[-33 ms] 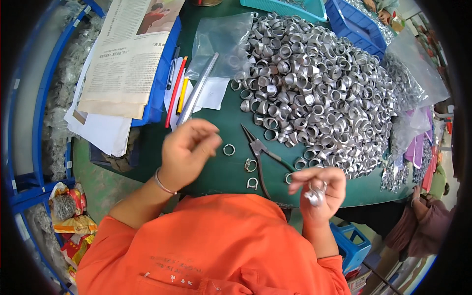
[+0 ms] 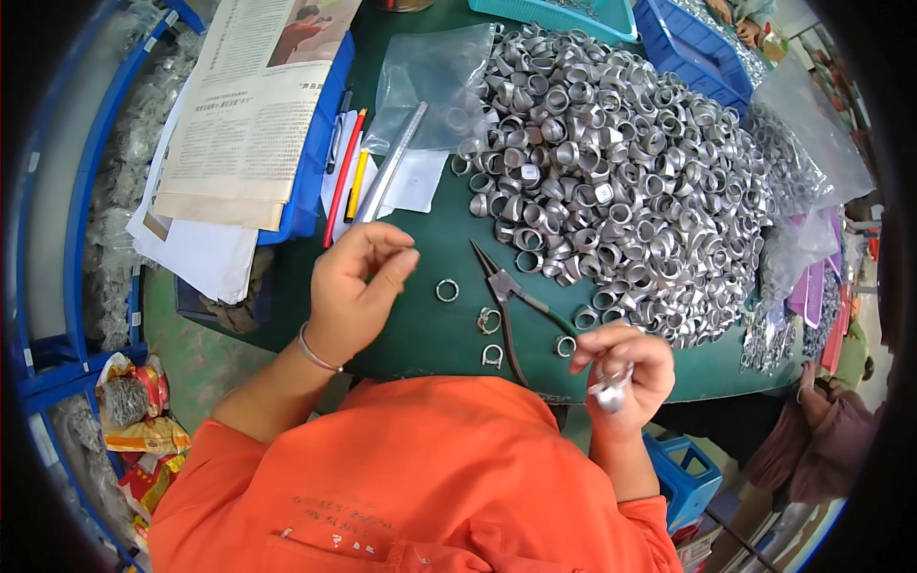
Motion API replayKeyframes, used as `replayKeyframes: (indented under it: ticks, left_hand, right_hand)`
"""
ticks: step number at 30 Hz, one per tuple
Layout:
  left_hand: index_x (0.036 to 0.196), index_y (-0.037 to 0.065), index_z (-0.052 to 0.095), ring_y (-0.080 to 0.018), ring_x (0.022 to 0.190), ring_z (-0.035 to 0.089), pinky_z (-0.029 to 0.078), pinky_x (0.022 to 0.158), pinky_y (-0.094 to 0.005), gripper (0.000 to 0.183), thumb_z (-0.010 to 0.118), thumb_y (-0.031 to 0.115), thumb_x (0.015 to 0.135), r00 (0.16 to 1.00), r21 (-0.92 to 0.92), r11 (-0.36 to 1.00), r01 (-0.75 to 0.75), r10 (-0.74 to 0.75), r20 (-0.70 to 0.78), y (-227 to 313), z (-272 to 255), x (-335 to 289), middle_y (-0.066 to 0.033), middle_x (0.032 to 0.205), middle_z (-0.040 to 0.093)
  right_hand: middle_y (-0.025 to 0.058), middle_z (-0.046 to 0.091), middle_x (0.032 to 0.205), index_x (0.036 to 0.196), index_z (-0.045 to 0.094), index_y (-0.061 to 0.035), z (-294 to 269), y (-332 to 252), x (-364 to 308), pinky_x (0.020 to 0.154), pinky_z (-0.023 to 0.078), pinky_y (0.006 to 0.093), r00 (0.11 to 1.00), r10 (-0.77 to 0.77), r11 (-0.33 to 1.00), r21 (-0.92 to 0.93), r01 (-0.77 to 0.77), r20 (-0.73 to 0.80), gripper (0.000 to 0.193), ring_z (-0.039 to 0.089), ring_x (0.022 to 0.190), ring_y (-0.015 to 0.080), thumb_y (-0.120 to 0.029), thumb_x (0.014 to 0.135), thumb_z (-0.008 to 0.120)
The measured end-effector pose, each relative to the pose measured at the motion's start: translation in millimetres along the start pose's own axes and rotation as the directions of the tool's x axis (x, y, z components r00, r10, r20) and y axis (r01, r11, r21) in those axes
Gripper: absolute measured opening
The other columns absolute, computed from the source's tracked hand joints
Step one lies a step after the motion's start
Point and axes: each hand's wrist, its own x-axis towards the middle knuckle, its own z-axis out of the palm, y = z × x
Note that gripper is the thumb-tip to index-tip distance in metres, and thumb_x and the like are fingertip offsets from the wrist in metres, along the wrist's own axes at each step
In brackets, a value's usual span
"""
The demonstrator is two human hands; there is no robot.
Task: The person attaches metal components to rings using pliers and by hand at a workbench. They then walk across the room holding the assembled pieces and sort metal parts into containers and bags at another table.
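My left hand (image 2: pixel 358 291) hovers over the near left of the green table, palm inward, thumb apart from loosely curled fingers, with nothing visible in it. At the near edge, my right hand (image 2: pixel 638 368) is closed around shiny silver metal rings (image 2: pixel 611 390), blurred; their number is unclear. Between the hands lie a loose plain ring (image 2: pixel 446 290), another ring (image 2: pixel 488 321) and a flat-topped ring (image 2: pixel 492 356). Black-handled long-nose pliers (image 2: pixel 501 284) rest beside them, jaws pointing away. A large heap of silver rings (image 2: pixel 611 181) spreads beyond my right hand.
A tapered metal rod (image 2: pixel 394 162), a red pencil (image 2: pixel 345 177) and a yellow pen (image 2: pixel 357 186) lie beside a blue tray (image 2: pixel 320 143) topped with newspaper (image 2: pixel 229 134). Blue bin (image 2: pixel 693 53) and teal basket (image 2: pixel 554 17) stand behind the heap. Another person (image 2: pixel 836 444) is at right.
My left hand has shifted slightly left. The fingers of my right hand have moved a little around the rings it holds. The things on the table look unmoved.
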Motion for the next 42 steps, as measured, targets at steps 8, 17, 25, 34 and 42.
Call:
replayKeyframes:
  ticks: [8,17,25,34,42]
  left_hand:
    - [0.100,0.003,0.056,-0.0115,0.071,0.058,0.047,0.059,-0.0216,0.044,0.080,0.015,0.065,0.876,0.106,0.994,-0.029,-0.026,0.482,5,18,-9,-0.0063,0.087,0.059]
    - [0.099,-0.002,0.053,-0.0133,0.082,0.062,0.051,0.074,-0.0242,0.029,0.065,-0.007,0.073,0.904,-0.063,0.990,0.123,-0.085,0.420,3,13,-17,-0.0066,0.092,0.059]
    - [0.080,0.002,0.057,-0.0176,0.064,0.052,0.044,0.059,-0.0271,0.021,0.072,0.009,0.067,0.886,0.457,0.852,-0.256,0.017,0.464,-3,2,-20,-0.0074,0.082,0.050]
    - [0.082,0.001,0.053,-0.0281,0.077,0.056,0.047,0.067,-0.0338,0.021,0.069,0.006,0.069,0.866,0.523,0.837,-0.159,-0.136,0.481,2,6,-30,-0.0115,0.092,0.052]
    - [0.087,-0.001,0.060,-0.0167,0.070,0.061,0.050,0.063,-0.0244,0.015,0.067,-0.004,0.073,0.954,0.331,0.941,-0.071,-0.033,0.298,-7,3,-39,-0.0081,0.083,0.056]
  right_hand:
    - [0.0101,0.061,0.078,0.084,0.061,-0.0019,35,26,11,0.058,0.049,0.0308,0.957,-0.039,0.756,-0.618,0.217,0.287,0.018,0.059,0.066,0.0238,0.006,0.068,0.064]
    - [0.0146,0.059,0.089,0.103,0.057,0.0004,25,21,11,0.064,0.048,0.0334,0.973,0.110,0.732,-0.678,0.057,0.201,0.031,0.058,0.075,0.0288,0.004,0.073,0.064]
    - [0.0159,0.041,0.121,0.124,0.043,-0.0014,11,1,-11,0.088,0.036,0.0403,0.826,0.475,0.306,-0.937,0.168,0.303,0.081,0.043,0.107,0.0335,-0.029,0.058,0.080]
    - [0.0251,0.044,0.108,0.121,0.043,0.0030,10,9,-9,0.082,0.037,0.0433,0.875,0.405,0.231,-0.956,0.183,0.265,0.064,0.044,0.096,0.0377,-0.007,0.061,0.061]
    - [0.0239,0.046,0.096,0.108,0.048,0.0076,13,28,-11,0.077,0.038,0.0417,0.921,0.332,0.144,-0.976,0.165,0.205,0.053,0.044,0.087,0.0372,-0.006,0.057,0.056]
